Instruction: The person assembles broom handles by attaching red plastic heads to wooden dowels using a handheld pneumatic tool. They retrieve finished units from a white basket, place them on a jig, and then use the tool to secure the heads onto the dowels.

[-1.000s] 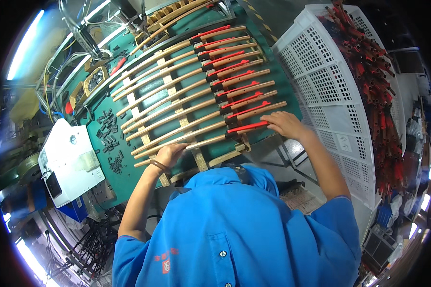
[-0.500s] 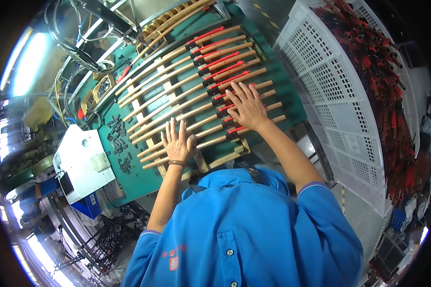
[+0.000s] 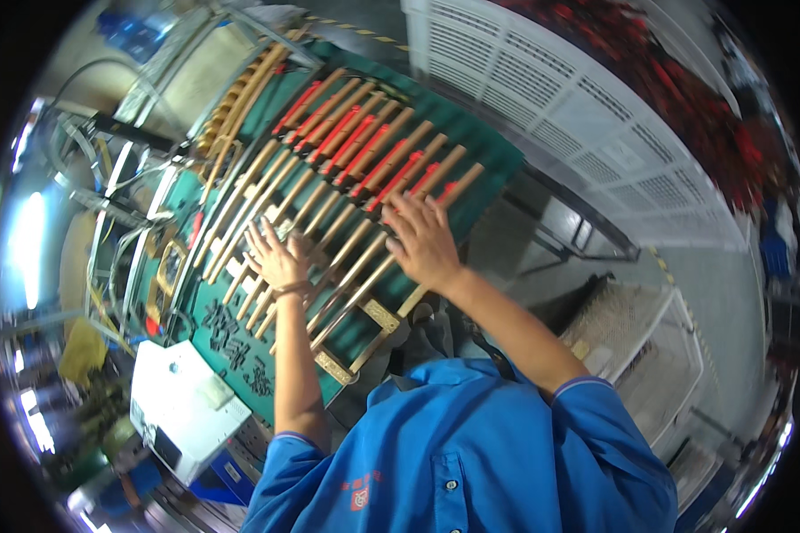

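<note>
A row of long tan tubes [image 3: 340, 233] lies side by side across a wooden rack [image 3: 380, 316]. Each tube I can make out has a black collar partway along, and many carry a red strip [image 3: 332, 142] beside their far-right part. My left hand [image 3: 277, 259] rests over the tubes' lower-left part, fingers spread, holding nothing I can see. Over the nearest tubes, by their black collars, lies my right hand [image 3: 425, 242] with its fingers apart. It hides parts of the tubes under it.
Under the rack is a green-topped table [image 3: 493, 147]. Small black parts [image 3: 227, 333] lie near a white box-shaped device [image 3: 182, 391]. A white perforated crate [image 3: 542, 98] of red and dark tubes stands at the right. A wire-mesh container [image 3: 636, 351] is below it.
The view has turned, so the tubes slant more steeply. My left hand has moved farther in over the tubes. My right hand has come off the red strips toward the black collars.
</note>
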### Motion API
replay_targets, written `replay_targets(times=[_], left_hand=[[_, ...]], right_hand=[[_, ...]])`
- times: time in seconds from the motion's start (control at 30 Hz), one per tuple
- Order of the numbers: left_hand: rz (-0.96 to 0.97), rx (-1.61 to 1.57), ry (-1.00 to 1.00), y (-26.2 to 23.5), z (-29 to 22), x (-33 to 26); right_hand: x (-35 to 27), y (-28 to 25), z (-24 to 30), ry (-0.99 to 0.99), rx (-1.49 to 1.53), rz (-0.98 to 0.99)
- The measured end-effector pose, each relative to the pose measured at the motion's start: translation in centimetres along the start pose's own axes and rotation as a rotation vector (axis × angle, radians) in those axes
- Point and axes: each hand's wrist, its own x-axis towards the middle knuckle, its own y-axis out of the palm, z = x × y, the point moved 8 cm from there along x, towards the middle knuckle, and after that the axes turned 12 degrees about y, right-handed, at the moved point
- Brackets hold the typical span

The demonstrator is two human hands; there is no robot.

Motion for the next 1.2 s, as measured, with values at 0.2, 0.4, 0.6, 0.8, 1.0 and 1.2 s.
replay_targets(times=[0.2,0.4,0.6,0.8,1.0,1.2], left_hand=[[0.43,0.232,0.2,9.4,2.7,0.8],[0.12,0.413,0.009,0.9,-2.1,1.4],[0.053,-0.499,0.786,-3.7,-38.8,-12.4],[1.122,-0.98,0.86,2.8,-70.9,-44.0],[1.168,-0.775,0.563,11.8,-93.5,-54.5],[0.78,-0.654,0.631,12.6,-95.2,-55.8]], right_hand=[[-19.5,-1.4,-4.1,0.21,0.058,0.192],[-41.6,-10.2,-16.9,0.925,0.065,0.06],[-71.0,-16.7,-25.4,1.638,0.06,-0.85],[-88.0,-13.7,-34.2,2.001,0.129,-0.915],[-93.4,-5.6,-47.2,2.076,0.429,-0.37],[-93.1,-1.4,-61.4,2.038,0.635,-0.462]])
